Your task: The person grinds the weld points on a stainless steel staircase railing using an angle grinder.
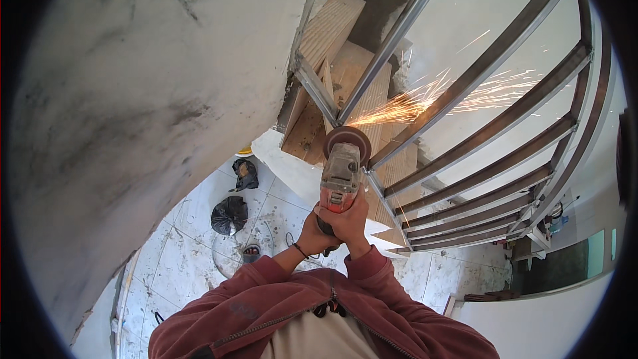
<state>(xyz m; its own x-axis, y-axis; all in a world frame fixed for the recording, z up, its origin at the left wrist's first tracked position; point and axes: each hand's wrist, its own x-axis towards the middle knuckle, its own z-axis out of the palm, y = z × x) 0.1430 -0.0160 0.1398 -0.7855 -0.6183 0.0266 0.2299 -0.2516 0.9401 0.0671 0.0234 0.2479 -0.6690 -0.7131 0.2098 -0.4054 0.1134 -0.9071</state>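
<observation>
An angle grinder (pixel 341 171) with a dusty grey head and red body is held out in front of me in both hands. My left hand (pixel 310 235) is closed around the rear of its body, and my right hand (pixel 349 218) wraps the side nearer the disc. The round brown disc (pixel 347 137) meets the lower joint of a metal railing (pixel 393 43). Bright orange sparks (pixel 405 105) spray from there to the right, past the bars. My fingers partly hide the grinder's handle. A dark band circles my left wrist.
Wooden steps (pixel 359 70) lie beyond the railing's foot. A stained plaster wall (pixel 153 73) fills the left side. Black plastic bags (pixel 229 215) sit on the dirty tiled floor (pixel 186 252) below, near a cable. Curved railing bars (pixel 505 133) extend to the right.
</observation>
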